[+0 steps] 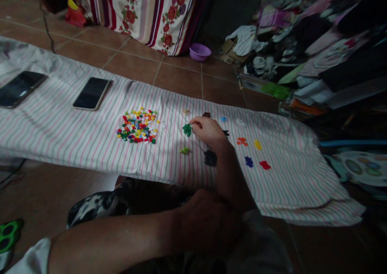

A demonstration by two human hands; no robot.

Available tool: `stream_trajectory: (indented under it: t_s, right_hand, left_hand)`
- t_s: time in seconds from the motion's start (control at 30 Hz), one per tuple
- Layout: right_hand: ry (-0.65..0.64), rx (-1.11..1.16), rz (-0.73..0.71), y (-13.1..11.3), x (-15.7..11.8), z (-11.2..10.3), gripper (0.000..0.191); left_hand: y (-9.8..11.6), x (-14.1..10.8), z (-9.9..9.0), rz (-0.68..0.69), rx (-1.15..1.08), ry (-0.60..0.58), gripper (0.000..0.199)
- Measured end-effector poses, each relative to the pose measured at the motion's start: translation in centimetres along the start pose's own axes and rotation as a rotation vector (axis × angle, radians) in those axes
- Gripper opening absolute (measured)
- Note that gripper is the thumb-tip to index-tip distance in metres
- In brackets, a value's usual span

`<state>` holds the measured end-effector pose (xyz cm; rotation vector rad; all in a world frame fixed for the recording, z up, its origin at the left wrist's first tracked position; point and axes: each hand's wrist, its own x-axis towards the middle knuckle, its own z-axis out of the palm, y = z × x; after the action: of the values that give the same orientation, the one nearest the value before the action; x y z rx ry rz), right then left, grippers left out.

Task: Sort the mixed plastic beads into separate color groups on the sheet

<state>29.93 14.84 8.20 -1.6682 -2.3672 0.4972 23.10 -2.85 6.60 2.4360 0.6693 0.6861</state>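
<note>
My right hand (pixel 211 132) reaches over the striped cloth with thumb and fingertips pinched together. Its fingertips are beside a small pile of dark green pieces (pixel 187 130); whatever they hold is too small to make out. Around it lie light green pieces (pixel 184 150), beige pieces (pixel 185 112), brown pieces (pixel 207 115) and a black pile (pixel 210 158), partly covered by my wrist. To the left spreads a mixed heap of tiny coloured blocks (pixel 138 125). My left hand (pixel 208 219) is in shadow near my right forearm, its fingers hidden.
Right of my hand are blue (pixel 223 119), white (pixel 240 122), orange (pixel 242 141), yellow (pixel 257 145), purple-blue (pixel 249 161) and red piles (pixel 265 165). Two phones (pixel 92 93) lie left on the cloth. A purple basin (pixel 200 52) and heaped clothes (pixel 246 40) are beyond.
</note>
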Motion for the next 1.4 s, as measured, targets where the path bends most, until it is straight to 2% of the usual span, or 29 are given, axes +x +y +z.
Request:
stream_trajectory:
  t_s: [0.17,0.37,0.47,0.57,0.63,0.7,0.8,0.87,0.97,1.03,1.2,1.4]
  right_hand:
    - [0.088,0.092,-0.090,-0.6,0.4,0.6,0.020]
    - [0.064,0.092,-0.244,-2.4,0.5,2.0,0.022]
    - [0.043,0.061,-0.290,-3.0,0.7,2.8,0.022]
    - [0.024,0.047,-0.309,-3.6,0.7,3.3,0.023]
    - [-0.008,0.039,-0.321,-4.1,0.6,3.5,0.023]
    - [-0.055,0.032,-0.344,-4.9,0.3,3.7,0.020]
    - [-0.133,0.021,-0.380,-6.0,0.0,4.4,0.014]
    - [-0.168,0.016,-0.406,-6.6,-0.1,5.0,0.011]
    - [-0.196,0.017,-0.450,-7.1,-0.2,6.0,0.015]
    - [-0.205,0.024,-0.469,-7.4,-0.2,6.5,0.015]
    - [-0.205,0.069,-0.498,-8.1,0.0,6.6,0.012]
    - [-0.167,0.151,-0.478,-8.1,0.3,6.0,0.019]
  left_hand:
    - [-0.4,-0.4,0.3,0.036,0.038,0.060,0.024]
    - [-0.6,-1.1,-0.4,0.001,0.098,0.130,0.034]
    - [-1.1,-1.7,-2.1,-0.037,0.180,0.268,0.032]
    - [-2.7,-2.9,-5.4,-0.136,0.286,0.473,0.024]
    - [-4.5,-4.4,-7.9,-0.335,0.398,0.582,0.023]
    - [-7.0,-6.6,-9.8,-0.566,0.522,0.603,0.034]
    - [-10.8,-10.2,-11.1,-0.864,0.632,0.513,0.063]
    - [-12.5,-12.2,-11.1,-0.979,0.630,0.378,0.082]
    - [-13.3,-13.4,-10.6,-0.975,0.599,0.207,0.097]
    - [-13.3,-13.3,-10.4,-0.948,0.599,0.175,0.100]
    - [-14.3,-12.3,-10.4,-0.847,0.560,0.260,0.094]
    - [-16.3,-12.0,-10.9,-0.699,0.483,0.422,0.071]
